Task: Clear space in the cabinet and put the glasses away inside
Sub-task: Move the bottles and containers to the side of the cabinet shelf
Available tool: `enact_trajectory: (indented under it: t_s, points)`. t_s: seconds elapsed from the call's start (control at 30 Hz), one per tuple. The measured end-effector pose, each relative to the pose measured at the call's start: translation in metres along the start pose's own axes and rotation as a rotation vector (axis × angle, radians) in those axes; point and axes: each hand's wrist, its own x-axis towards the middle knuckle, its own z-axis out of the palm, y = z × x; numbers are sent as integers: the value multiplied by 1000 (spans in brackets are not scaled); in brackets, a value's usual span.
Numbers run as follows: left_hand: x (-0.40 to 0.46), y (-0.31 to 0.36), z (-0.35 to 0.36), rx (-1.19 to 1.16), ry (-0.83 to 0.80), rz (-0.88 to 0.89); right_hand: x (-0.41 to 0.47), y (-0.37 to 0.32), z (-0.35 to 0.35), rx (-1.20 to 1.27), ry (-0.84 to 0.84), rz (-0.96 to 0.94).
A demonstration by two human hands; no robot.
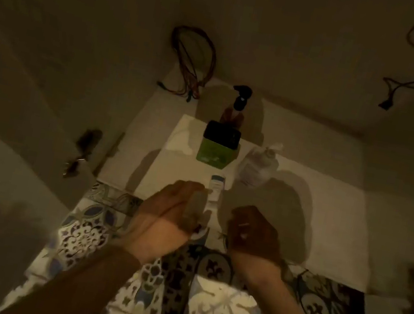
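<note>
I look down in dim light into an open cabinet with a white shelf (300,215). My left hand (171,214) is at the shelf's front edge, its fingers and thumb closed around a slim white bottle (216,186); motion blur softens the grip. To the right of it my right hand (253,234) hovers with knuckles up and fingers curled in, and nothing shows in it. No drinking glasses are in view.
On the shelf stand a green box with a black lid (217,145), a dark pump bottle (239,101) behind it and a clear pump bottle (258,166) to the right. Cabinet doors (47,128) hang open on both sides. Loose wires (192,63) hang at the back. Patterned tiles (214,310) lie below.
</note>
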Motion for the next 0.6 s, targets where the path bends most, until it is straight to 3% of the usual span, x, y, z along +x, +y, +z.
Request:
enact_trajectory:
  t_s: [0.3, 0.43, 0.6]
  points:
    - [86, -50, 78, 119, -76, 216, 78, 66, 43, -231, 164, -254]
    - [110, -65, 86, 225, -155, 345, 89, 75, 45, -311, 118, -316]
    - [118, -74, 90, 454, -174, 641, 103, 84, 46, -269, 91, -349]
